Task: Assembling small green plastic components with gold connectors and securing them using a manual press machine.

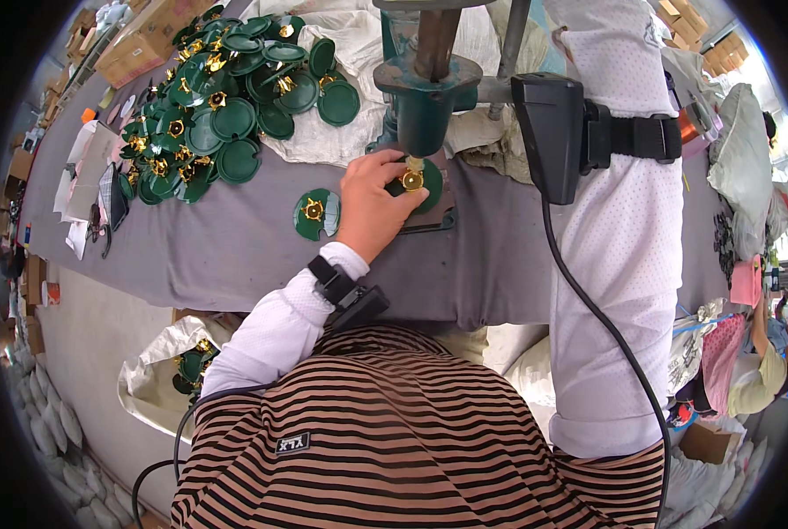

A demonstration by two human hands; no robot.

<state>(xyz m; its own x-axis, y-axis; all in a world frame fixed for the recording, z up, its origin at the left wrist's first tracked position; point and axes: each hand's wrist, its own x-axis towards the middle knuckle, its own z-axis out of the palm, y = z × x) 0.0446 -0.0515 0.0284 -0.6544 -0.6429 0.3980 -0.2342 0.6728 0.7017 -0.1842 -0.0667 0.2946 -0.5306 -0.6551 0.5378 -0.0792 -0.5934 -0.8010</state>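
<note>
We hold a green disc (418,181) with a gold fitting under the green press (425,97), our left hand (372,207) closed on its edge; our right hand is raised out of view, so we cannot tell its grip. One finished-looking disc (315,214) lies just beside it, while a big pile of discs (226,97) waits on the grey surface (235,256). Boxes and sacks crowd the room.
</note>
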